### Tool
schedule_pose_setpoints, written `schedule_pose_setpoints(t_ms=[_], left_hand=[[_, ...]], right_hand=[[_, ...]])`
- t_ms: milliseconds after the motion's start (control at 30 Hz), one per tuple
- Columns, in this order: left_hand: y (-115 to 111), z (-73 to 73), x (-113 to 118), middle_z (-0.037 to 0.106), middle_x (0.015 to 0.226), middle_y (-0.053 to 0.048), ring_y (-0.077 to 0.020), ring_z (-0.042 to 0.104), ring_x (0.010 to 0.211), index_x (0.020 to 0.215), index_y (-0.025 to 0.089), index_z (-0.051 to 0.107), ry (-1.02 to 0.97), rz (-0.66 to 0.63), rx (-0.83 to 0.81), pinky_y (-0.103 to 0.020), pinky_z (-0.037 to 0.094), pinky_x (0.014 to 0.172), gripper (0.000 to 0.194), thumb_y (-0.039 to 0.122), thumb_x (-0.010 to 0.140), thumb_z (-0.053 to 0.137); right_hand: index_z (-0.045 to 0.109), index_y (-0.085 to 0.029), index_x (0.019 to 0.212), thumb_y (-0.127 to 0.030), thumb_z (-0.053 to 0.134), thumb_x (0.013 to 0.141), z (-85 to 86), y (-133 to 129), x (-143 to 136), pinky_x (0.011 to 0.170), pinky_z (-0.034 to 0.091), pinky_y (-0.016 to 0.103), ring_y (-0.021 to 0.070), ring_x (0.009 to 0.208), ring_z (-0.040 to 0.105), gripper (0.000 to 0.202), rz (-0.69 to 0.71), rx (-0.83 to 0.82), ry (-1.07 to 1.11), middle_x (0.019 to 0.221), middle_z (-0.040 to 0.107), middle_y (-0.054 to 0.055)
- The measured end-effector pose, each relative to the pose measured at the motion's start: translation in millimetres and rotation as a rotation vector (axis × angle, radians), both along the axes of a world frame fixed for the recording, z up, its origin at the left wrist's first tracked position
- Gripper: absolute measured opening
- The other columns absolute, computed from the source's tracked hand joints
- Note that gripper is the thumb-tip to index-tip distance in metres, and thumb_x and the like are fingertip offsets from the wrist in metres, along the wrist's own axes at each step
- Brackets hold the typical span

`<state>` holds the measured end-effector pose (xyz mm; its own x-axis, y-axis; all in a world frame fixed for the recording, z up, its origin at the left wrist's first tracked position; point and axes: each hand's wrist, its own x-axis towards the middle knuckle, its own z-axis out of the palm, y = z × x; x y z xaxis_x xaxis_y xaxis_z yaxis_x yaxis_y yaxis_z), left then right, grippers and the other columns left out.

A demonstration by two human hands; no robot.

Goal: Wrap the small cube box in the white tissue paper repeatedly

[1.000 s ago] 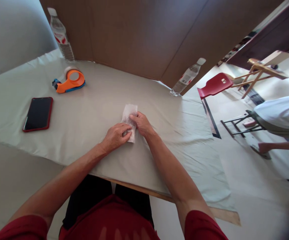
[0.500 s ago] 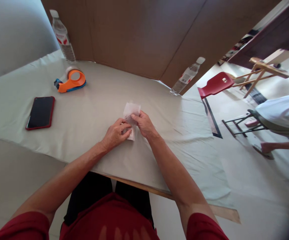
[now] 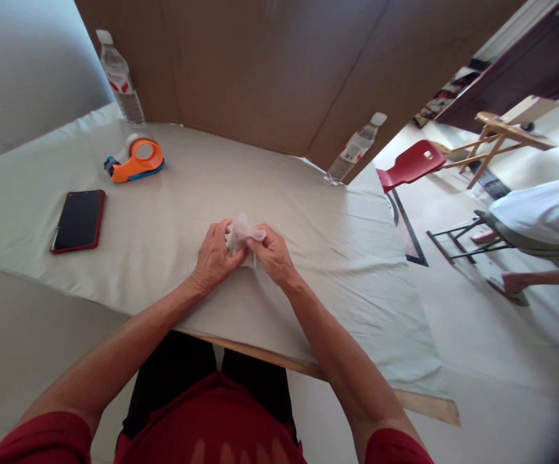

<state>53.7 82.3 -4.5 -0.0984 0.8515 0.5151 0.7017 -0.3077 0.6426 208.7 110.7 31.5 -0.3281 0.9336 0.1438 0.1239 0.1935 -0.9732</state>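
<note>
While one brown cardboard panel rises behind it, one table draped in pale grey-green cloth fills the middle of the view. Against the panel stand two clear plastic bottles with white caps and red-and-white labels, a left bottle and a right bottle. Two bare hands meet near the table's front edge: the left hand is curved and partly spread, its grip impossible to confirm, while the right hand pinches between thumb and fingers. On the left lie one black-screened phone in a red case and one orange-and-blue tape dispenser. Between the hands, just above the cloth, is one thin whitish sheet, translucent, soft-looking, crumpled and slightly blurred, its right end bunched in the right hand.
</note>
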Motion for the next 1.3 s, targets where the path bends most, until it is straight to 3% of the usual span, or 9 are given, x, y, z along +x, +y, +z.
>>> schedule_pose_setpoints(t_ms=[133,333,533,633,833,933,1133,1233,1300], left_hand=[[3,-0.5,-2,0.063,0.11,-0.009,-0.0223,0.061,0.104,0.113,0.021,0.057,0.021,-0.104,-0.019,-0.037,0.052,0.092,0.033,0.021,0.082,0.069],[3,0.7,-5,0.066,0.101,-0.007,-0.0205,0.065,0.097,0.082,0.02,0.056,-0.009,-0.161,-0.096,-0.033,0.053,0.085,0.015,0.021,0.079,0.071],[2,4.4,-8,0.069,0.096,-0.004,-0.0168,0.066,0.09,0.077,0.021,0.053,-0.08,-0.239,-0.154,-0.031,0.053,0.083,0.014,0.02,0.078,0.067],[3,7.6,-14,0.07,0.098,-0.005,-0.0184,0.068,0.092,0.079,0.021,0.054,-0.138,-0.322,-0.179,-0.031,0.054,0.083,0.014,0.024,0.075,0.067],[4,16.9,-28,0.068,0.12,-0.011,-0.0207,0.068,0.102,0.11,0.019,0.059,-0.174,-0.58,-0.269,-0.031,0.055,0.086,0.037,0.026,0.073,0.063],[10,15.5,-29,0.071,0.105,-0.008,-0.0186,0.068,0.09,0.112,0.017,0.06,-0.201,-0.525,-0.329,-0.03,0.055,0.079,0.039,0.025,0.074,0.062],[17,12.5,-25,0.072,0.097,-0.008,-0.0164,0.068,0.073,0.119,0.015,0.058,-0.544,-0.485,-0.476,-0.025,0.054,0.057,0.051,0.046,0.079,0.069],[14,15.1,-23,0.071,0.087,-0.007,-0.0146,0.062,0.059,0.124,0.013,0.058,-0.479,-0.39,-0.572,-0.025,0.049,0.047,0.056,0.05,0.082,0.064],[11,17.1,-22,0.071,0.089,-0.007,-0.0127,0.057,0.057,0.119,0.012,0.062,-0.351,-0.256,-0.5,-0.027,0.05,0.052,0.052,0.05,0.082,0.063]], right_hand=[[0.063,-0.024,0.088,-0.033,0.057,0.088,-9.0,-19,2,0.098,0.046,0.034,0.0204,0.103,0.064,0.011,-0.028,0.175,-0.048,0.108,0.07,0.005],[0.065,-0.025,0.1,-0.022,0.057,0.089,-25.3,-28,10,0.105,0.046,0.038,0.0206,0.116,0.063,0.014,-0.003,0.355,-0.083,0.119,0.068,0.009],[0.06,-0.026,0.118,-0.025,0.069,0.083,-30.8,-29,19,0.112,0.043,0.044,0.0245,0.129,0.059,0.036,0.093,0.469,-0.149,0.13,0.065,0.012],[0.061,-0.026,0.117,-0.024,0.064,0.086,-34.5,-27,19,0.111,0.044,0.045,0.0242,0.128,0.059,0.031,0.092,0.483,-0.14,0.13,0.066,0.013],[0.066,-0.025,0.102,-0.035,0.066,0.086,-30.2,-11,19,0.108,0.045,0.041,0.0227,0.12,0.063,0.019,0.08,0.293,-0.05,0.125,0.069,0.009],[0.067,-0.023,0.096,-0.04,0.071,0.079,-24.1,3,17,0.1,0.049,0.037,0.0217,0.106,0.067,0.024,0.066,0.099,0.031,0.112,0.073,0.007],[0.068,-0.019,0.093,-0.045,0.072,0.072,-14.3,10,11,0.074,0.053,0.03,0.0156,0.075,0.062,0.033,-0.002,-0.217,0.123,0.083,0.069,0.001],[0.067,-0.019,0.09,-0.047,0.071,0.071,-12.0,6,11,0.063,0.053,0.029,0.0157,0.069,0.06,0.034,0.025,-0.346,0.1,0.078,0.066,0.001],[0.066,-0.019,0.086,-0.048,0.07,0.07,-11.4,6,12,0.058,0.052,0.028,0.0158,0.067,0.06,0.034,0.012,-0.37,0.063,0.076,0.064,0.001]])
